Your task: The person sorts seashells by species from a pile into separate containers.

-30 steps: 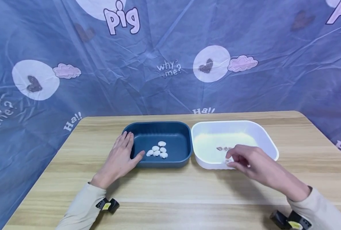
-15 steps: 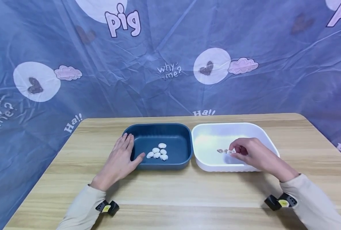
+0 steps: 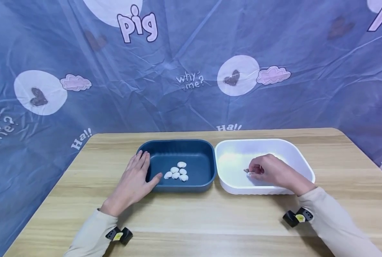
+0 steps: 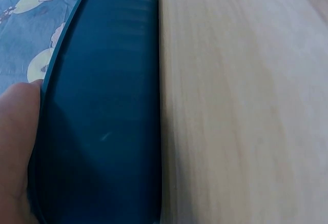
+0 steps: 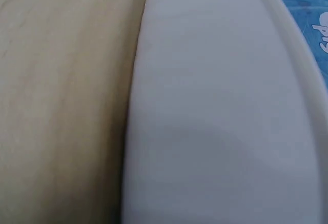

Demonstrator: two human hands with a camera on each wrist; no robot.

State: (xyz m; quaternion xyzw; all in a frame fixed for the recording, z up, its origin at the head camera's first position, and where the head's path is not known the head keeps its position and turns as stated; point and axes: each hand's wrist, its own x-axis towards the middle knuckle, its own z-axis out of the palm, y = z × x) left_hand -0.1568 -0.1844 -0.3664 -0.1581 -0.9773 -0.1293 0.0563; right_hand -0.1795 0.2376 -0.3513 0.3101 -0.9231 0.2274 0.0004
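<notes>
My left hand (image 3: pixel 132 184) rests, fingers extended, over the left rim of the dark blue tray (image 3: pixel 203 184). Several white shells (image 3: pixel 175 175) lie grouped on that tray's floor, right of my thumb. In the left wrist view, part of the left hand (image 4: pixel 18 147) shows against the tray's rim. My right hand (image 3: pixel 272 171) reaches over the front rim of the white tray (image 3: pixel 232 189), low inside it. Its thumb and fingers pinch a small white shell (image 3: pixel 250 174), partly covered by the fingertips. Right beside them a brownish shell (image 3: pixel 246 170) shows; the hand hides the others.
Both trays stand side by side on a wooden table (image 3: pixel 191 217), their near ends almost touching. Behind it hangs a blue printed cloth (image 3: pixel 165 100). The right wrist view is mostly filled by the white tray's outer wall (image 5: pixel 215 106).
My right hand moves from the white tray's front rim into the tray, then left and down toward the brownish shells, with the white shell between its fingers. The left hand stays in place.
</notes>
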